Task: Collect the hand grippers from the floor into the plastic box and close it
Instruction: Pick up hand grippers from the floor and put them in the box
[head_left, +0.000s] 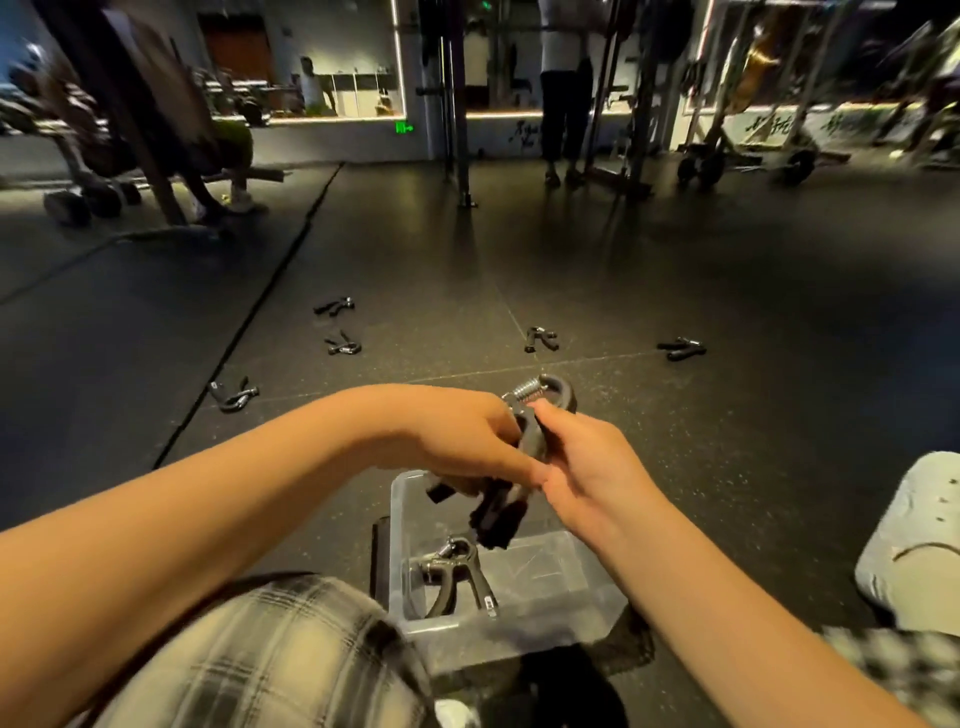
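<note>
Both hands hold one black hand gripper (540, 410) with a silver spring, just above the clear plastic box (571, 597). My left hand (467, 441) grips its handles from the left and my right hand (587, 467) grips it from the right. The handles point down toward the box. One hand gripper (457, 577) lies inside the box. Several more lie on the dark floor: one (234, 395) at the left, two (335, 306) (344, 345) farther back, one (540, 339) in the middle and one (683, 348) at the right.
A dark flat piece (382, 561), maybe the lid, lies against the box's left side. My knees in plaid cloth (291, 654) are near the box. A bench with dumbbells (83, 202) stands far left; racks and a standing person (563, 93) are at the back.
</note>
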